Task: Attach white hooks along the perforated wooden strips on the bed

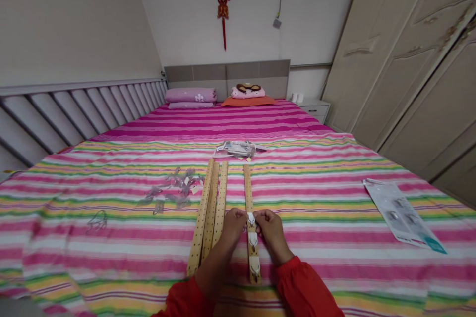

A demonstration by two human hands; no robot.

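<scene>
A narrow wooden strip with a row of holes (248, 188) lies lengthwise on the striped bedding before me. White hooks with metal loops sit along its near part: a lowest hook (254, 265), a middle hook (253, 240) and an upper hook (251, 218). From the left, my left hand (234, 223) pinches the edge of the upper hook. My right hand (272, 230) is closed on its other side, fingertips at the hook. Left of my left hand, several similar wooden strips (210, 203) lie side by side.
Small clear plastic packets (182, 188) are scattered at the left, near a thin clear loop (97, 220). A plastic-wrapped pack (238, 148) lies beyond the strips. On the right is a blister card (403, 215). Folded bedding (191, 95) rests by the headboard (201, 73).
</scene>
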